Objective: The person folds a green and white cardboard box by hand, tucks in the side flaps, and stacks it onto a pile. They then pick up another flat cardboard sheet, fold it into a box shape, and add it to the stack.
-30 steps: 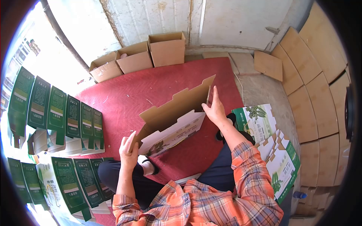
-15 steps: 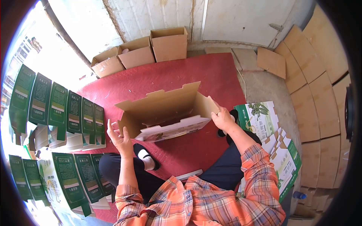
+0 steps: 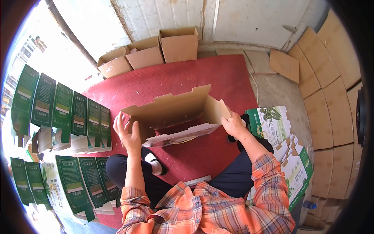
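A cardboard carton point(image 3: 171, 108), plain brown inside and printed white outside, is held above the red mat in front of me. It is opened out into a four-sided shape, and mat shows through its middle. My right hand point(image 3: 234, 124) grips the carton's right wall near the upper corner, thumb and fingers pressed on the board. At the left wall, my left hand point(image 3: 129, 134) has its fingers spread and bent, close against the carton. Whether its fingertips touch the board is hard to tell.
Folded green cartons point(image 3: 62, 107) stand in rows on the left. Flat printed cartons point(image 3: 274, 124) lie at my right. Three open brown boxes point(image 3: 179, 48) stand by the back wall. Stacked brown cardboard point(image 3: 321, 113) lines the right side. The red mat point(image 3: 230, 82) covers the floor.
My left hand has moved slightly up along the carton's left side, its fingers more spread. My right hand keeps its grip. The whole view has shifted a little.
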Demonstrator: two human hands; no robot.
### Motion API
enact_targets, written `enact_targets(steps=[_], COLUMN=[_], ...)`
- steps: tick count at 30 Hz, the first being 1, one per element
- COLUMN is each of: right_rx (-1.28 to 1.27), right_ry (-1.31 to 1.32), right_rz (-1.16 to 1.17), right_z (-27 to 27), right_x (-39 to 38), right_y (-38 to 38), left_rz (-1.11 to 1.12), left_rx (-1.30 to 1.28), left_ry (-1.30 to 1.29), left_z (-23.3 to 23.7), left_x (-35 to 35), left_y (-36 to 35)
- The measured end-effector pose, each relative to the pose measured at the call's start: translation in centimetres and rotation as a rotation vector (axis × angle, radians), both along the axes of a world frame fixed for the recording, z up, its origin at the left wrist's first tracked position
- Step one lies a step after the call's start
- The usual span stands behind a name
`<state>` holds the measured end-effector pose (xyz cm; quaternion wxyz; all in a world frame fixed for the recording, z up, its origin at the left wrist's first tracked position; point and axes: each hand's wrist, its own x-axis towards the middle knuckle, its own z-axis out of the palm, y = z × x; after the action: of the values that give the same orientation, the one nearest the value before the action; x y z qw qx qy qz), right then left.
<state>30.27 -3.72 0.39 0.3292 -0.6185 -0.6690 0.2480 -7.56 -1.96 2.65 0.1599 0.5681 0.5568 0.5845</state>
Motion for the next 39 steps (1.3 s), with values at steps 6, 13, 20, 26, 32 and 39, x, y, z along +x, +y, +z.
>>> enact_targets(steps=[6, 13, 20, 26, 32, 39], right_rx=[-0.055, -0.278, -0.19, 0.111, 0.056, -0.091], right_ry=[0.033, 0.195, 0.231, 0.082, 0.002, -0.156], right_rz=[-0.012, -0.127, -0.105, -0.056, 0.224, 0.342], right_z=[-0.8, 1.1, -0.5, -0.1, 1.0, -1.3], right_x=[0.8, 0.1, 0.6, -0.9, -1.7, -0.7], right_y=[0.3, 0.3, 1.0, 0.6, 0.7, 2.1], left_rz=[0.009, 0.0, -0.186, -0.379, -0.43, -0.293], left_rx=[-0.123, -0.106, -0.143, -0.528, -0.569, 0.072], left_ry=[0.649, 0.697, 0.783, 0.78, 0.769, 0.57], left_z=[1.2, 0.9, 0.1, 0.1, 0.3, 3.5], left_x=[1.0, 0.8, 0.2, 0.1, -0.2, 1.1], left_y=[1.7, 1.3, -0.6, -1.1, -1.2, -2.3])
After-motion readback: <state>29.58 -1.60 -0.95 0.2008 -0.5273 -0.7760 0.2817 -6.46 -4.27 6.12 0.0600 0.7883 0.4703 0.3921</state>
